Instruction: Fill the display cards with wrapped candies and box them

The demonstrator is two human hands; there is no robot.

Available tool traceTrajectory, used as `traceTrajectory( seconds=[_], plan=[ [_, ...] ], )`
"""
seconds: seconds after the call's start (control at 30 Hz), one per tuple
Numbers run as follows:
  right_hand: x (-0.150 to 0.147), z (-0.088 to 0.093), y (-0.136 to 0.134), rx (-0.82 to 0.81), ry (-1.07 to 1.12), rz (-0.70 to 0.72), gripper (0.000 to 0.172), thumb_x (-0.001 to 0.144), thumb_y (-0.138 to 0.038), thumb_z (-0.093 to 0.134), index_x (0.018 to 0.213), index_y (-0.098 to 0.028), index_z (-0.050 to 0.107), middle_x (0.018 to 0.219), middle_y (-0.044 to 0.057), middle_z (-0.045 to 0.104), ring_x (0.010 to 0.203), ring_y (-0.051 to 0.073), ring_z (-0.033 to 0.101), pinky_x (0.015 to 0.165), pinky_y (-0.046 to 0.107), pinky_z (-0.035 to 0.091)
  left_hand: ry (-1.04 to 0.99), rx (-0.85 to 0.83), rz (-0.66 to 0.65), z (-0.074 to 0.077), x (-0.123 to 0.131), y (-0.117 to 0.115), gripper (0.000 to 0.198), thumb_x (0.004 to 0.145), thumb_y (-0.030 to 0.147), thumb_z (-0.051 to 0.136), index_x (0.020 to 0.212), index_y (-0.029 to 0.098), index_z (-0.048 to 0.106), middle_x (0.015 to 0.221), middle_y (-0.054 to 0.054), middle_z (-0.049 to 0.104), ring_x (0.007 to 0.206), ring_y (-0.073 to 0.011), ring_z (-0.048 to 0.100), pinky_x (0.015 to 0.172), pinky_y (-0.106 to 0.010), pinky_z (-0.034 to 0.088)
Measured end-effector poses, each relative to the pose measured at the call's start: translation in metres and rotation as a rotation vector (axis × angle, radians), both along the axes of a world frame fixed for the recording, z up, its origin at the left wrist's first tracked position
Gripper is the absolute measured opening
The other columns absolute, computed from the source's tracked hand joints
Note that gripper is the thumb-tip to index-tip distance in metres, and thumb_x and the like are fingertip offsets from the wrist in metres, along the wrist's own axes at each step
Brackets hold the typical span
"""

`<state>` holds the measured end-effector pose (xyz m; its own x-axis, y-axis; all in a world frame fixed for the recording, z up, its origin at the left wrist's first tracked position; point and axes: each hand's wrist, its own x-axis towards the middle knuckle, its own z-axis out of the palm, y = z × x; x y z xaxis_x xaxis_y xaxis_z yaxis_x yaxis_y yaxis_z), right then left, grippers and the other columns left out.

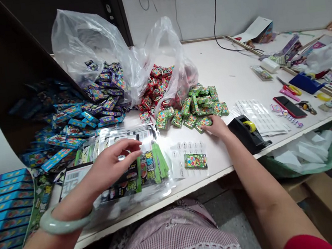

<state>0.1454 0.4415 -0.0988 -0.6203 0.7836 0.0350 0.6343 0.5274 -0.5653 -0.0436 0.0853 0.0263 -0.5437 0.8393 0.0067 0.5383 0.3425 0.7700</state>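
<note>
My left hand (110, 165) hovers over a stack of clear printed bags (135, 172) at the table's front, fingers curled in a pinch on the top bag's edge. My right hand (216, 127) reaches to the pile of small green packets (200, 106) and closes its fingers on one at the pile's near edge. A single green packet (195, 161) lies on a white sticker sheet (184, 154) between the hands. A pale green bangle (65, 223) circles my left wrist.
Blue packets (91, 109) spill from a clear plastic bag at left; red packets (158, 85) sit in another bag. A black tape dispenser (247, 132) stands right of my hand. Label sheets (260, 115), a phone (289, 106), scissors (290, 87) and clutter lie further right. Blue boxes (3, 209) are stacked far left.
</note>
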Motion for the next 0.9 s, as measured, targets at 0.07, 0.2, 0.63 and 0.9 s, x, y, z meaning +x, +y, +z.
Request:
traceTrajectory(
  seconds=[0.07, 0.2, 0.63, 0.9],
  plan=[
    [0.002, 0.003, -0.004, -0.087, 0.076, -0.059, 0.052, 0.068, -0.045, 0.071, 0.107, -0.011, 0.063, 0.094, 0.013, 0.066, 0.087, 0.026, 0.064, 0.079, 0.042, 0.052, -0.032, 0.061, 0.073, -0.006, 0.0, -0.017, 0.026, 0.082, 0.045, 0.063, 0.097, 0.024, 0.068, 0.099, -0.003, 0.07, 0.091, -0.0221, 0.064, 0.084, -0.034, 0.05],
    [0.013, 0.027, -0.026, -0.234, 0.261, -0.055, 0.046, 0.078, -0.047, 0.06, 0.111, -0.015, 0.06, 0.092, 0.008, 0.065, 0.08, 0.02, 0.065, 0.075, 0.038, 0.055, -0.162, 0.209, 0.308, -0.008, 0.004, -0.038, 0.023, 0.08, 0.041, 0.069, 0.095, 0.024, 0.067, 0.095, -0.001, 0.07, 0.085, -0.0194, 0.064, 0.082, -0.031, 0.052],
    [0.009, 0.097, -0.204, -0.695, 0.618, 0.978, 0.021, 0.087, -0.019, 0.064, 0.103, -0.034, 0.066, 0.103, 0.004, 0.059, 0.102, 0.019, 0.063, 0.085, 0.033, 0.055, -1.468, 0.321, -0.119, -0.056, 0.1, -0.044, 0.054, 0.063, 0.047, 0.084, 0.099, 0.016, 0.058, 0.077, -0.001, 0.06, 0.058, -0.0097, 0.055, 0.057, -0.024, 0.043],
    [0.001, 0.1, -0.243, 0.157, 0.22, 0.9, 0.081, 0.079, -0.048, 0.069, 0.148, -0.028, 0.033, 0.144, 0.014, 0.044, 0.132, 0.038, 0.042, 0.106, 0.059, 0.038, -0.702, 0.501, 0.362, -0.043, 0.094, -0.058, 0.034, 0.075, 0.032, 0.074, 0.093, 0.019, 0.049, 0.089, 0.0, 0.055, 0.085, -0.0141, 0.054, 0.075, -0.027, 0.043]
  ],
)
